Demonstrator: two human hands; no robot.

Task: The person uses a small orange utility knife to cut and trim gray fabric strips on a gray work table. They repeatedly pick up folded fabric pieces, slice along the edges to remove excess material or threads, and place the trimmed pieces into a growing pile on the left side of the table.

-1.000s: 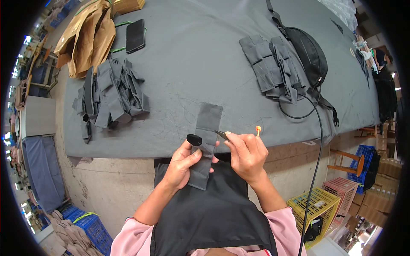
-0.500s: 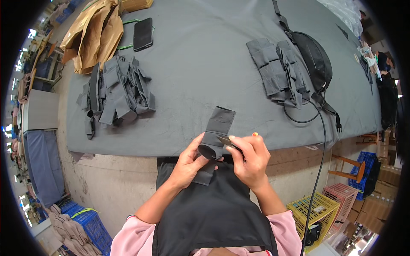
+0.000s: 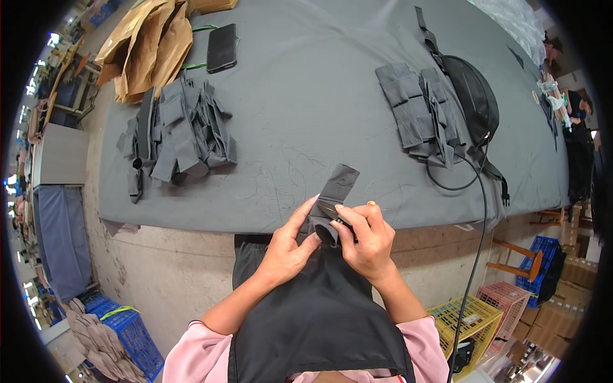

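Grey fabric strip [image 3: 340,182]: at the table's [image 3: 306,96] front edge, far end over the tabletop, looped part opening toward the wearer.
Left hand [image 3: 287,249]: grasping the strip between thumb and fingers.
Right hand [image 3: 369,237]: pinching a small dark tool [image 3: 329,209], its tip at the strip.
Working room: broad stretch of tabletop, strewn with loose threads, between the left heap of grey pieces [image 3: 185,134] and the right pile [image 3: 408,105].
Paper bag [image 3: 147,45]: far left, crumpled; contents cannot be seen.
Black pouch [image 3: 472,96]: beside the right pile; contents hidden.
Yellow crate [image 3: 463,313]: below table level, right; black item [image 3: 463,357] inside.
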